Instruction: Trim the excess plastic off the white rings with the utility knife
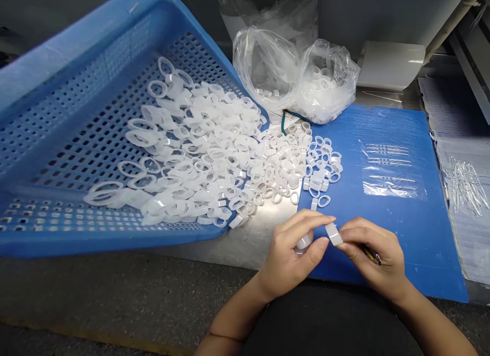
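My left hand (294, 251) is closed in a pinch on a white plastic ring (304, 241) at the near edge of the blue mat (401, 233). My right hand (373, 254) pinches another white plastic ring (334, 234) at its fingertips, close to the left hand's fingers, and a thin dark tool (371, 254) lies tucked in its palm. A large heap of the same white rings (214, 157) spills out of a tilted blue perforated basket (76, 116) onto the metal table and the mat, just beyond both hands.
Clear plastic bags (302, 75) with more rings stand behind the heap. A small clear packet (390, 170) lies on the mat. Small clear glass-like pieces (467, 185) rest on white sheets at the right. A white block (390, 65) stands at the back.
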### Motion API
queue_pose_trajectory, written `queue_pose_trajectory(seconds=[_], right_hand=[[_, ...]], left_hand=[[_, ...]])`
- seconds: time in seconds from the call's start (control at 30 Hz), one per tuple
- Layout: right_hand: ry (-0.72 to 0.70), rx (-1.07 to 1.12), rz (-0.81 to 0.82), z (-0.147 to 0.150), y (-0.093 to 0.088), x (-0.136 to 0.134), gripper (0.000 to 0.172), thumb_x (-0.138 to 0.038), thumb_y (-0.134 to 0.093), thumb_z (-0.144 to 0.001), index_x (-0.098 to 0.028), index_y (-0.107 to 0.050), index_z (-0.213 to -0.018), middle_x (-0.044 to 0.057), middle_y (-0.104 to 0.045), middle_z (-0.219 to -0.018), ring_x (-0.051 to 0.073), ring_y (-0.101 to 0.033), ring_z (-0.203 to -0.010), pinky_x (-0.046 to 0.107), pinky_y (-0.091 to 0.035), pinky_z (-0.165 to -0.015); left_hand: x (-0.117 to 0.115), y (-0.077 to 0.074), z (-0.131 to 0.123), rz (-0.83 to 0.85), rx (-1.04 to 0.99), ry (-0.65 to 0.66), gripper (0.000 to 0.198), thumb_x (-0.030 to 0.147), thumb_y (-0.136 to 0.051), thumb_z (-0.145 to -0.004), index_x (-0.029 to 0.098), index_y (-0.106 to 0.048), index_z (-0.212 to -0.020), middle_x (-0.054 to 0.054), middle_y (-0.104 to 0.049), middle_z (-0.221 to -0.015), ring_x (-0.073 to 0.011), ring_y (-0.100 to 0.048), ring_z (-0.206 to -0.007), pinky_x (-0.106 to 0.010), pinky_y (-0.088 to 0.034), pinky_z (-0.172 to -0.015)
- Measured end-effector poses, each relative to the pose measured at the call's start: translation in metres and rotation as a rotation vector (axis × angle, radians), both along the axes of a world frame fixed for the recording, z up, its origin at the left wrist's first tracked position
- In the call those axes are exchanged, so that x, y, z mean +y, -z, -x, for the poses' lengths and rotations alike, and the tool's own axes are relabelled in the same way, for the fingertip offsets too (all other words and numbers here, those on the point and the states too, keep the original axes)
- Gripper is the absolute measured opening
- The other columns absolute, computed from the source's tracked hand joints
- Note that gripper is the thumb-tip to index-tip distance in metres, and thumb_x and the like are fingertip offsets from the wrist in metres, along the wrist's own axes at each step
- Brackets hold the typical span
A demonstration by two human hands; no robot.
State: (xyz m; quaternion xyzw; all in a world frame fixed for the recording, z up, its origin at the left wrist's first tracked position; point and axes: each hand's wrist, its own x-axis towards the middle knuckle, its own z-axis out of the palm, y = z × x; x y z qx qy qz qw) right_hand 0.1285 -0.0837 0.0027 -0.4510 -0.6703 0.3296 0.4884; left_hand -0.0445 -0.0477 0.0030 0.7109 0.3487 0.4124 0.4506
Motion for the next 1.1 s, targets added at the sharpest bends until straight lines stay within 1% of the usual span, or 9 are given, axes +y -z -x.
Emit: queue_pose_trajectory(seconds=[0.23, 0.37, 0.43, 0.53, 0.63, 0.7, 0.8, 1.0, 1.1], right_hand=[[0.048, -0.349, -0.255, -0.003, -0.007, 0.000, 0.021, -0.006, -0.055, -0.087, -0.022, -0.067, -0.093, 0.005, -0.071, -0.074, 0.015, -0.064, -0.059, 0.025, -0.047, -0.054], [0.102, -0.179, -0.111, -0.004, -0.009, -0.006, 0.023, -0.008, -0.058, -0.086, -0.024, -0.062, -0.102, 0.003, -0.071, -0.078, 0.017, -0.066, -0.064, 0.027, -0.050, -0.058], [0.136, -0.112, -0.035, -0.005, -0.009, -0.009, 0.021, -0.009, -0.058, -0.087, -0.025, -0.061, -0.100, 0.002, -0.069, -0.077, 0.016, -0.064, -0.063, 0.027, -0.048, -0.056], [0.137, -0.067, 0.052, -0.007, -0.007, -0.010, 0.015, -0.011, -0.057, -0.088, -0.024, -0.062, -0.094, 0.002, -0.066, -0.074, 0.016, -0.063, -0.062, 0.027, -0.046, -0.053], [0.120, -0.035, 0.108, -0.007, -0.007, -0.010, 0.014, -0.013, -0.056, -0.090, -0.024, -0.062, -0.094, 0.000, -0.064, -0.072, 0.015, -0.061, -0.061, 0.025, -0.044, -0.051], [0.111, -0.020, 0.127, -0.007, -0.007, -0.010, 0.014, -0.013, -0.055, -0.090, -0.024, -0.063, -0.095, 0.000, -0.065, -0.072, 0.014, -0.060, -0.060, 0.024, -0.043, -0.051], [0.102, -0.010, 0.158, -0.006, -0.008, -0.009, 0.015, -0.014, -0.054, -0.091, -0.024, -0.064, -0.095, 0.000, -0.065, -0.072, 0.014, -0.059, -0.059, 0.024, -0.043, -0.051], [0.090, 0.036, 0.264, -0.005, -0.007, -0.004, 0.016, -0.018, -0.052, -0.093, -0.022, -0.067, -0.090, -0.001, -0.064, -0.069, 0.014, -0.059, -0.061, 0.023, -0.044, -0.055], [0.052, 0.057, 0.312, -0.003, -0.007, -0.002, 0.017, -0.021, -0.052, -0.093, -0.022, -0.068, -0.087, -0.001, -0.065, -0.069, 0.013, -0.060, -0.062, 0.023, -0.045, -0.057]], left_hand=[[0.001, 0.006, -0.001, 0.400, -0.131, 0.086, 0.036, 0.042, -0.070, -0.080, 0.019, -0.069, -0.108, -0.006, -0.070, -0.087, -0.0127, -0.060, -0.065, -0.022, -0.046, -0.060], [0.000, 0.011, -0.005, 0.610, -0.388, 0.149, 0.035, 0.042, -0.071, -0.079, 0.020, -0.066, -0.106, -0.009, -0.073, -0.097, -0.0179, -0.067, -0.081, -0.024, -0.050, -0.067], [-0.001, 0.014, -0.008, 0.691, -0.483, 0.155, 0.035, 0.041, -0.073, -0.077, 0.020, -0.065, -0.104, -0.011, -0.072, -0.102, -0.0139, -0.065, -0.071, -0.021, -0.048, -0.058], [-0.001, 0.016, -0.011, 0.784, -0.546, 0.166, 0.039, 0.041, -0.077, -0.073, 0.019, -0.063, -0.102, -0.012, -0.072, -0.101, -0.0026, -0.045, -0.043, -0.017, -0.032, -0.040], [-0.001, 0.016, -0.013, 0.791, -0.524, 0.126, 0.041, 0.042, -0.078, -0.071, 0.018, -0.063, -0.100, -0.012, -0.073, -0.099, -0.0031, -0.044, -0.044, -0.017, -0.033, -0.041], [-0.001, 0.015, -0.012, 0.733, -0.502, 0.098, 0.039, 0.040, -0.078, -0.072, 0.018, -0.064, -0.100, -0.011, -0.073, -0.101, -0.0102, -0.059, -0.063, -0.020, -0.045, -0.056], [-0.002, 0.015, -0.011, 0.649, -0.477, 0.072, 0.036, 0.037, -0.078, -0.073, 0.018, -0.064, -0.101, -0.011, -0.073, -0.103, -0.0167, -0.065, -0.085, -0.024, -0.050, -0.071], [-0.003, 0.019, -0.011, 0.629, -0.487, 0.057, 0.039, 0.040, -0.079, -0.072, 0.018, -0.064, -0.100, -0.009, -0.074, -0.100, -0.0175, -0.068, -0.085, -0.025, -0.051, -0.073], [-0.003, 0.020, -0.011, 0.625, -0.479, 0.040, 0.037, 0.036, -0.079, -0.072, 0.018, -0.064, -0.100, -0.006, -0.074, -0.093, -0.0135, -0.068, -0.072, -0.022, -0.052, -0.067]])
